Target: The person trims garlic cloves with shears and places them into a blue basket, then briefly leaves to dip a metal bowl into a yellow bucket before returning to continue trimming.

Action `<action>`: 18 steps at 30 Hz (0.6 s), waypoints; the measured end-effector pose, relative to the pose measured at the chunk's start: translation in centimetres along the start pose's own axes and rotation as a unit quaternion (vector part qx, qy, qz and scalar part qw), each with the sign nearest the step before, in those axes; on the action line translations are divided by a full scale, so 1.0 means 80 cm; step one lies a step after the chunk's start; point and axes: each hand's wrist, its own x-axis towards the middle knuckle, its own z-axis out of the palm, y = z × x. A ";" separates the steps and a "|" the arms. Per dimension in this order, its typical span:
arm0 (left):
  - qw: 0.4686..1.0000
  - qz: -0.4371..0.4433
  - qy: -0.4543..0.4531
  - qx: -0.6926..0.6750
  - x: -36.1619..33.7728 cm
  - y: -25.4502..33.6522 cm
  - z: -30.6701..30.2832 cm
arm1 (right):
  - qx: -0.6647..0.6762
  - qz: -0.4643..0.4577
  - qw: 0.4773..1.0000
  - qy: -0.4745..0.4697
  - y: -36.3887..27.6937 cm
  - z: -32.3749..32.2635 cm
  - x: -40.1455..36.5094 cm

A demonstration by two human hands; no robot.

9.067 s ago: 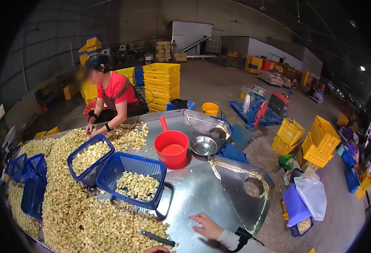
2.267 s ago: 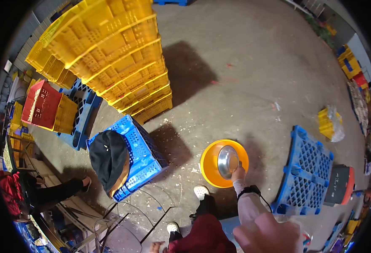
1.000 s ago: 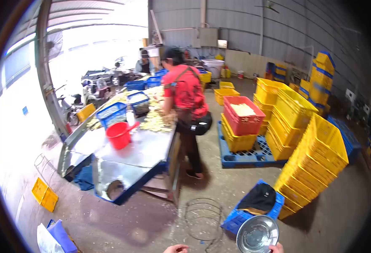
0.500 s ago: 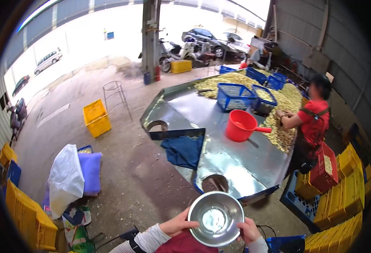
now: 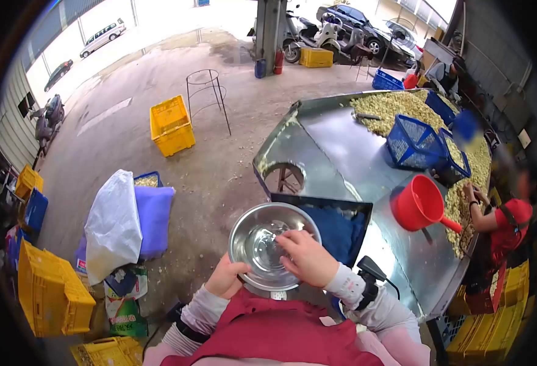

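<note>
A shiny stainless-steel bowl is held in front of my body, its inside facing up towards me. My left hand grips its near left rim, thumb over the edge. Over the bowl's right side reaches my right hand, fingers bent but apart, fingertips above the inner surface; nothing shows in them. Just beyond the bowl is a notch in the metal worktable, with dark blue cloth hanging in it. A red long-handled dipper stands on the tabletop to the right.
Pale chopped pieces lie heaped on the table around blue baskets. A person in a red shirt handles them at the right. Yellow crates and a wire stand are on the floor; a white sack lies at left.
My right hand has let go of the bowl's right rim and moved over its inside. The bowl is now held by my left hand, and the view has turned left.
</note>
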 end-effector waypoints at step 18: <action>0.980 -0.174 -0.079 0.055 0.424 0.323 -0.146 | -0.143 0.317 0.932 0.101 0.215 0.018 0.452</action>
